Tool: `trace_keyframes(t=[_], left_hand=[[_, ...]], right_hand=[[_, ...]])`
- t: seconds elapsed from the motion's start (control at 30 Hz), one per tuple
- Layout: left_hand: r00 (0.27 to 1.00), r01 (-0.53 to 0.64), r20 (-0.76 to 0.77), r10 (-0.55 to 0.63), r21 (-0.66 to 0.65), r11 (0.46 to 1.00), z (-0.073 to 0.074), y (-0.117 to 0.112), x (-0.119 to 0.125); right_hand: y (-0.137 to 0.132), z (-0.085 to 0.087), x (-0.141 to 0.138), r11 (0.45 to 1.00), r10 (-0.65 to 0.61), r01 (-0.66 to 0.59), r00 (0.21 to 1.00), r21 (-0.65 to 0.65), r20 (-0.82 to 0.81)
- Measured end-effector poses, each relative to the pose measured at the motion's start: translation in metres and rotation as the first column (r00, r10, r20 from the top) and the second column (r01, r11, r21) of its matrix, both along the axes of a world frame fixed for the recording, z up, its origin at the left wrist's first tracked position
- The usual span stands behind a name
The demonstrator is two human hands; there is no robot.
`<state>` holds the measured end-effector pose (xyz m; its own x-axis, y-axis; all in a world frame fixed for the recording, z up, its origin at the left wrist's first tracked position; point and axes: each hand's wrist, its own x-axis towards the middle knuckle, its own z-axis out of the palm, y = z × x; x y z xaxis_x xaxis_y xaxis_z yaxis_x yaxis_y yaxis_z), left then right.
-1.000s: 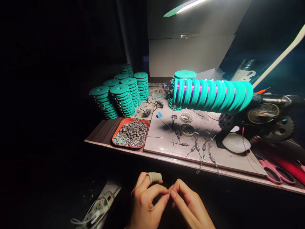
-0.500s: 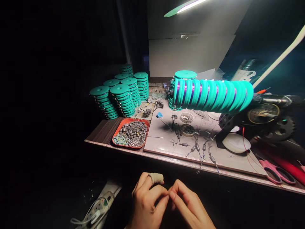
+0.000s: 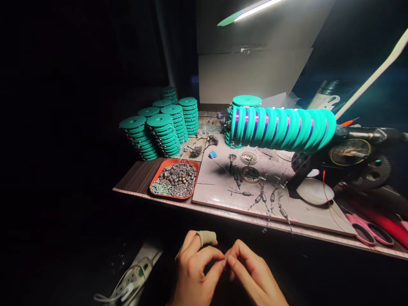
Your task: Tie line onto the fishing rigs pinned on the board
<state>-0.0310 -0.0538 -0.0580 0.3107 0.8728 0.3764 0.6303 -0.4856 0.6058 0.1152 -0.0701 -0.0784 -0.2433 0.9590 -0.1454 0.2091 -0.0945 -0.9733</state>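
Note:
Below the table's front edge, my left hand (image 3: pixel 199 272) and my right hand (image 3: pixel 251 272) meet fingertip to fingertip. Both are closed in a pinch, thumb against index finger. Whatever lies between the fingertips is too small to make out. A beige wrap (image 3: pixel 207 238) covers one finger of my left hand. Above the hands, on a pale board (image 3: pixel 210 199), lie several grey weighted fishing rigs (image 3: pixel 264 197) with bits of line. An orange tray (image 3: pixel 152 191) to the left holds grey cylindrical weights (image 3: pixel 178 173), small metal pieces and pale green tubes.
Stacks of green spools (image 3: pixel 163 121) stand at the back left. A winding machine (image 3: pixel 350 151) carries a row of green spools (image 3: pixel 282 129) with purple thread. Small round dishes (image 3: pixel 250 174) sit mid-board. Pink scissors (image 3: pixel 368 229) lie right; a power strip (image 3: pixel 134 276) is below left.
The view has shifted very slightly. Both hands stay pinched together in nearly the same place, with hardly any finger movement.

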Motion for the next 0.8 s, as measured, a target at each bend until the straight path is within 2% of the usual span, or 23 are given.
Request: trace_keyframes(t=[0.13, 0.4, 0.63, 0.8], left_hand=[[1.0, -0.011, -0.002, 0.011, 0.006, 1.0, 0.0009, 0.001, 0.0014], [1.0, 0.011, 0.005, -0.012, 0.101, 0.995, 0.0024, 0.0001, 0.0049], [0.998, 0.022, -0.064, -0.023, -0.021, 1.0, 0.0032, -0.0003, -0.0007], [0.994, 0.066, -0.082, -0.065, 0.004, 0.998, -0.001, -0.0016, -0.003]], right_hand=[[0.0007, 0.0007, 0.0002, 1.0, 0.007, -0.007, 1.0, 0.004, 0.025], [0.0016, 0.0044, -0.0013, 0.999, 0.025, -0.027, 0.997, 0.026, 0.076], [-0.001, 0.0024, 0.0017, 1.0, 0.003, -0.003, 0.999, 0.006, 0.039], [0.0003, 0.0031, -0.0032, 0.999, 0.027, -0.03, 0.996, 0.032, 0.089]])
